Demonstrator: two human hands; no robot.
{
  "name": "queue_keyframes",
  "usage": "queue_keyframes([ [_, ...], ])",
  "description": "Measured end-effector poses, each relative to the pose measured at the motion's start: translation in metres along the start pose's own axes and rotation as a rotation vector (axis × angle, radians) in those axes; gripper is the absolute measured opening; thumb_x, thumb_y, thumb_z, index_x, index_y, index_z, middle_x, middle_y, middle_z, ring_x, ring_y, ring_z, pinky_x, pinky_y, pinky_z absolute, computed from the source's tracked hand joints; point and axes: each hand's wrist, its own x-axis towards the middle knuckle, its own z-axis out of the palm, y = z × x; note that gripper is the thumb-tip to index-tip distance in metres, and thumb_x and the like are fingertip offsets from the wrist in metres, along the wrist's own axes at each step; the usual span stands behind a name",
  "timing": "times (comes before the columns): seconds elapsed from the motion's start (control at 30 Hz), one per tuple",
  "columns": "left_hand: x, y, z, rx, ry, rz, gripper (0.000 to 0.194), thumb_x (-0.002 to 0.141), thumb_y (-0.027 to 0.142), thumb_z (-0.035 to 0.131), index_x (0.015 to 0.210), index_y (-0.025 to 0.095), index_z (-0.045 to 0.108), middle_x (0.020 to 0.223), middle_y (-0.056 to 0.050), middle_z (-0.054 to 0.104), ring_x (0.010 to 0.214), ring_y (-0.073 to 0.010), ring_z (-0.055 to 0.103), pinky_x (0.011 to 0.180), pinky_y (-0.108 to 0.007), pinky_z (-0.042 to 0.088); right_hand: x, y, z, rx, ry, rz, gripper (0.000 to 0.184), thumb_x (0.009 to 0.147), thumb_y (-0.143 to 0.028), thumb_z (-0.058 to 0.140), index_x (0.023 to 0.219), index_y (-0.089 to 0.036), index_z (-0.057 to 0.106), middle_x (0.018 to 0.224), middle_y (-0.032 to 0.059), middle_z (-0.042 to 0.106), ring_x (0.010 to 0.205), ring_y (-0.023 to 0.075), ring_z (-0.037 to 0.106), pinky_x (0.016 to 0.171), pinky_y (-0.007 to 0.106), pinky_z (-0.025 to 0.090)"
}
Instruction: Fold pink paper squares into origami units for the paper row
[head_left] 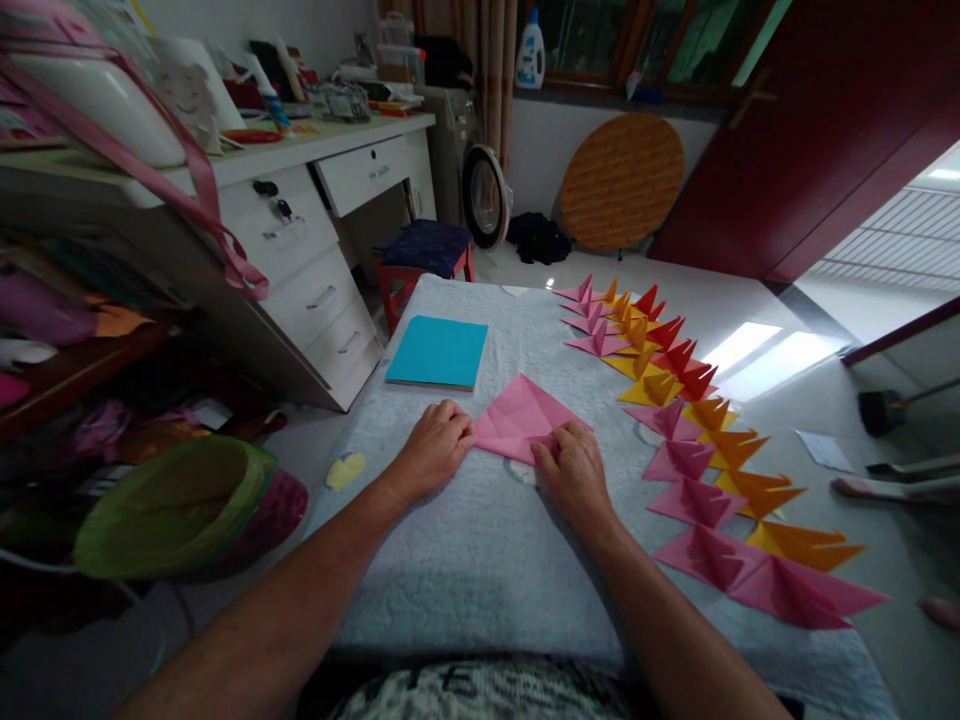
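Cloth-covered table (480,560), lower centre. Pink paper (520,412) mid-frame: left hand (433,445) pinches left corner, right hand (576,470) lower-right edge, likely steadying it. Folded birds (679,460) right, apart, likely kept uncrushed.

Paper (523,412) at centre: pink. Stack (439,352), left of centre: turquoise. Folded cranes (679,455), right: pink, yellow-orange, red. Cloth (480,560), lower centre: pale grey-blue, yellow patch at left. Bin (180,505), lower left: green over magenta. Door (810,130), upper right: dark red.
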Motion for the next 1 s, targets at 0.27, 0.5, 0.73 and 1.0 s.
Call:
queue_keyframes([
  [0.27,0.000,0.006,0.002,0.138,0.024,-0.086,0.018,0.096,0.028,0.049,0.088,0.018,0.061,0.102,-0.008,0.055,0.096,-0.0246,0.049,0.091,-0.040,0.043,-0.001,0.001,0.004,0.008,0.044,0.004,0.023,0.086,-0.022,0.054,0.064,-0.022,0.050,0.079,0.0053,0.055,0.081,0.0210,0.053,0.078,0.034,0.040],
  [0.5,0.001,0.009,0.003,0.189,0.020,-0.108,0.019,0.096,0.028,0.047,0.088,0.018,0.061,0.102,-0.008,0.054,0.096,-0.0250,0.048,0.091,-0.041,0.043,0.000,0.001,0.005,-0.009,0.041,0.017,0.019,0.086,-0.021,0.054,0.067,-0.021,0.053,0.080,0.0060,0.055,0.081,0.0215,0.052,0.080,0.035,0.040],
  [0.73,0.001,0.011,0.002,0.225,0.021,-0.112,0.017,0.095,0.027,0.049,0.087,0.018,0.060,0.101,-0.008,0.055,0.096,-0.0253,0.049,0.091,-0.041,0.044,-0.001,-0.008,-0.002,-0.155,0.044,0.084,0.017,0.087,-0.025,0.059,0.071,-0.020,0.061,0.090,0.0100,0.061,0.090,0.0256,0.050,0.081,0.038,0.038],
  [1.0,-0.012,0.040,0.005,0.272,0.128,0.133,0.024,0.099,0.019,0.041,0.106,0.019,0.064,0.114,-0.011,0.063,0.111,-0.0285,0.053,0.102,-0.047,0.042,-0.002,-0.011,-0.004,-0.180,0.022,0.110,0.015,0.087,-0.028,0.061,0.076,-0.018,0.064,0.095,0.0117,0.061,0.090,0.0276,0.049,0.079,0.040,0.035],
])
